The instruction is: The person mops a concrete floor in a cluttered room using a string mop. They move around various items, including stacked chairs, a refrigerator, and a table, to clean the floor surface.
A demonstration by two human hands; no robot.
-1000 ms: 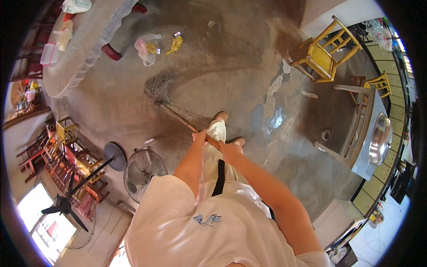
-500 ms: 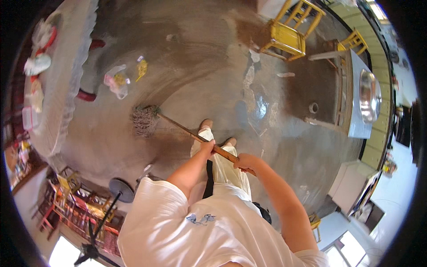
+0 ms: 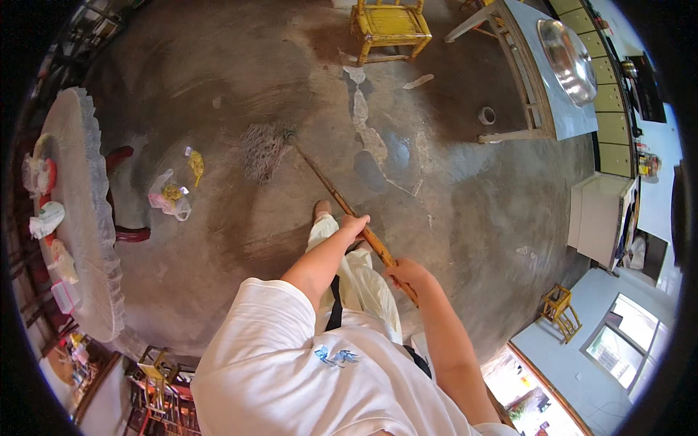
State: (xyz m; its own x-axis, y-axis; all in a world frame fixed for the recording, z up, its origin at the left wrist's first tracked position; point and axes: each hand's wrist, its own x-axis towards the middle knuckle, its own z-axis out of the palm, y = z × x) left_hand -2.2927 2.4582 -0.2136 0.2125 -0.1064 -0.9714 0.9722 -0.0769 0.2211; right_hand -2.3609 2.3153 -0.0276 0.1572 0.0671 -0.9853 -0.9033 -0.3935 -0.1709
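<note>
A mop with a grey string head [image 3: 263, 152] lies against the floor ahead of me, and its wooden handle [image 3: 323, 176] slants back toward my body. My left hand [image 3: 354, 225] is closed around the middle of the handle. Nearer its top end, my right hand [image 3: 407, 276] grips the same handle with wrapped fingers. Left of the mop head, a clear and pink plastic bag [image 3: 171, 195] and a small yellow packet [image 3: 195, 166] lie on the floor. My feet stand behind the mop head.
At the left is a round table [image 3: 83, 218] under a pale cloth. A yellow chair [image 3: 392, 25] stands ahead. To the right are a table with a metal basin [image 3: 567, 62], a small round pot [image 3: 486, 115] on the floor, a white cabinet [image 3: 600, 218] and a yellow stool [image 3: 560, 312].
The mop head has swept forward and to the right, away from the plastic bag. My view has turned, so the surroundings have shifted. Both hands keep hold of the handle.
</note>
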